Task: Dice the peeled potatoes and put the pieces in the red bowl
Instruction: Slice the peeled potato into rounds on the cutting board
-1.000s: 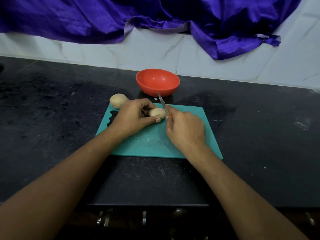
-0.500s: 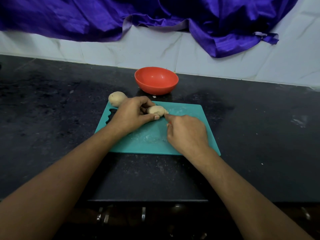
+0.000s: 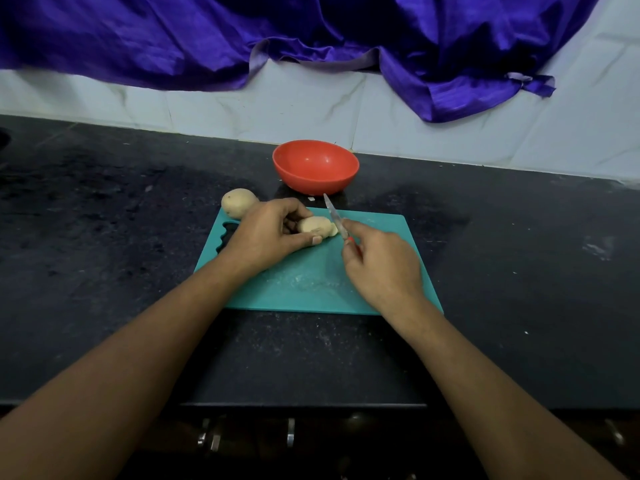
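The potato (image 3: 315, 226) is pale beige, smooth and oblong, lying on its side at the far middle of the board (image 3: 311, 289). The left hand (image 3: 273, 233) grips it, thumb and fingers curled round its left end. The right hand (image 3: 381, 268) clasps the knife (image 3: 335, 216), its blade just beside the potato's right end. A second potato (image 3: 239, 202) sits at the board's far left corner, the bowl (image 3: 316, 166) beyond on the counter (image 3: 519, 254). Half a second ago the blade was hidden; now it shows, tip angled toward the bowl
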